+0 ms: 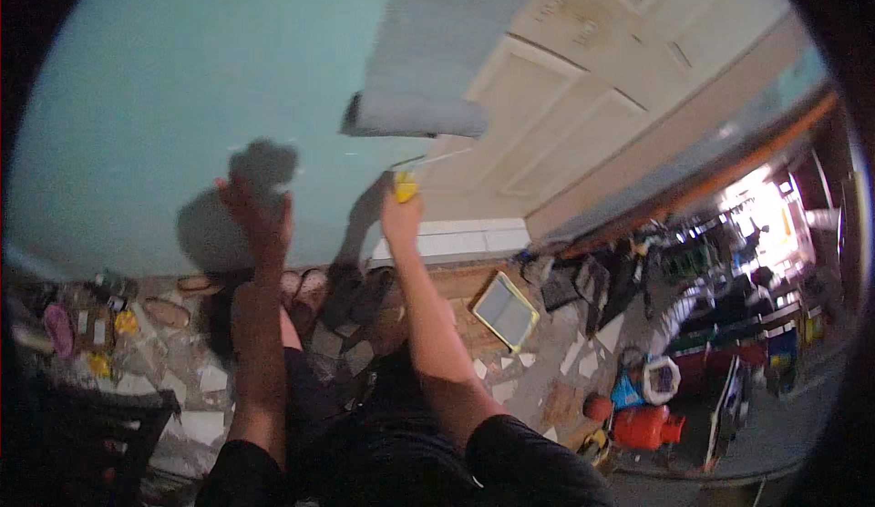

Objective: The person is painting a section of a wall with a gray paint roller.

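My right hand [402, 216] grips the yellow handle [405, 187] of a paint roller. Its grey-coated sleeve [417, 116] rests against the turquoise wall [205, 63], at the lower end of a broad band of grey paint [444, 35]. The roller's right end reaches the edge of a cream panelled door [540, 117]. My left hand [260, 223] is raised before the wall to the left, its fingers apart and nothing seen in it. Dark shadows of my head and arms fall on the wall around both hands.
A paint tray [506, 312] with grey in it lies on the floor of broken tiles [506, 391]. Footwear [167, 312] lines the wall's foot at left, near a dark plastic chair [102, 439]. A red gas cylinder [646, 428] and clutter stand at right.
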`<state>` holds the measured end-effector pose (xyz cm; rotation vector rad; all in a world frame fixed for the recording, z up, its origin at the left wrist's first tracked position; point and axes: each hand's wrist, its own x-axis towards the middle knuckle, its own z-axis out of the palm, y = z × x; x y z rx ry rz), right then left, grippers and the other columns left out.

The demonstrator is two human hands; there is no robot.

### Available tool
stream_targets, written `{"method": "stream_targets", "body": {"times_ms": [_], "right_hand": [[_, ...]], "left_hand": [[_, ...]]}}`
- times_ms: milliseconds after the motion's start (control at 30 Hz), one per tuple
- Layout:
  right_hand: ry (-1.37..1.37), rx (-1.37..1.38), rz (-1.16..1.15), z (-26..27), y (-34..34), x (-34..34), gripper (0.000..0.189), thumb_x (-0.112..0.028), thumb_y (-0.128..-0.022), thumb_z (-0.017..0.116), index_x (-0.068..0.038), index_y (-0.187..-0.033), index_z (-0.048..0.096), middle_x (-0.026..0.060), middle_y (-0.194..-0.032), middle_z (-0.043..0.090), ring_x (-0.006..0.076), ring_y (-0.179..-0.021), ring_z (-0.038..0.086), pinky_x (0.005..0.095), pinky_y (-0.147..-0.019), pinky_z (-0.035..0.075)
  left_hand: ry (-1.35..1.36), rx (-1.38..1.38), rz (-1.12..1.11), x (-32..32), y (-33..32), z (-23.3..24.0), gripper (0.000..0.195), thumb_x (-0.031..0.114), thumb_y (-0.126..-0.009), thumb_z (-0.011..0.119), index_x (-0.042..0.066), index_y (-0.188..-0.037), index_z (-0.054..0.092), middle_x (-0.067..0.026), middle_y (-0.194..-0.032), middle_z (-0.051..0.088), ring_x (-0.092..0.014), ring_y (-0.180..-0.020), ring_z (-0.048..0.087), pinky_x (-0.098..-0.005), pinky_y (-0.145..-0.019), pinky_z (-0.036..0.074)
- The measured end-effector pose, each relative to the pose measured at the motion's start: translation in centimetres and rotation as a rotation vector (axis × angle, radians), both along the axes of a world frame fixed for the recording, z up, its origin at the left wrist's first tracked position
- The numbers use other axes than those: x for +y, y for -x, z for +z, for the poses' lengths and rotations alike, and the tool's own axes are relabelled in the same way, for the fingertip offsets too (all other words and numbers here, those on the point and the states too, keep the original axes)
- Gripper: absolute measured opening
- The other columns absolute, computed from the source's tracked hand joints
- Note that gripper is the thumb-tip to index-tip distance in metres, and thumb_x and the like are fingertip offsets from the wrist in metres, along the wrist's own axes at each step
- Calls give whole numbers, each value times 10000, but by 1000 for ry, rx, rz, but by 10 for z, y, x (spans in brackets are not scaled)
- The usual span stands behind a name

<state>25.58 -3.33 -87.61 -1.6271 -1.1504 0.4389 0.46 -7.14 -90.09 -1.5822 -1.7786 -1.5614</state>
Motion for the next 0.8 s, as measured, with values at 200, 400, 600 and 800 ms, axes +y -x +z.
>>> {"method": "stream_targets", "body": {"times_ms": [200,400,600,800], "right_hand": [[1,163,200,-13,13,-26,279,-178,-918,725,88,-983,673,236,-885,726,367,-850,713,472,-789,540],[-19,164,202,10,5,-11,222,-132,-915,709,82,-953,662,246,-836,705,361,-800,706,456,-755,535],[-97,184,212,66,13,11,252,-155,-908,725,87,-935,662,249,-827,703,345,-798,707,466,-745,528],[-101,166,206,56,20,2,246,-150,-904,723,88,-920,662,251,-836,705,343,-802,710,466,-755,527]], "left_hand": [[72,-26,43,-14,10,8,1074,517,-959,735,129,-1713,76,-298,-1739,24,-514,-1594,113,-628,-1276,167],[44,-22,26,-12,2,12,1045,566,-981,682,170,-1718,56,-290,-1743,6,-526,-1589,106,-638,-1272,163],[79,-57,7,-10,10,4,1052,506,-978,711,164,-1717,44,-287,-1744,-15,-521,-1595,69,-635,-1275,148],[67,-46,24,-10,13,0,1082,436,-950,765,115,-1711,66,-300,-1739,-8,-503,-1601,62,-631,-1274,154]]}}
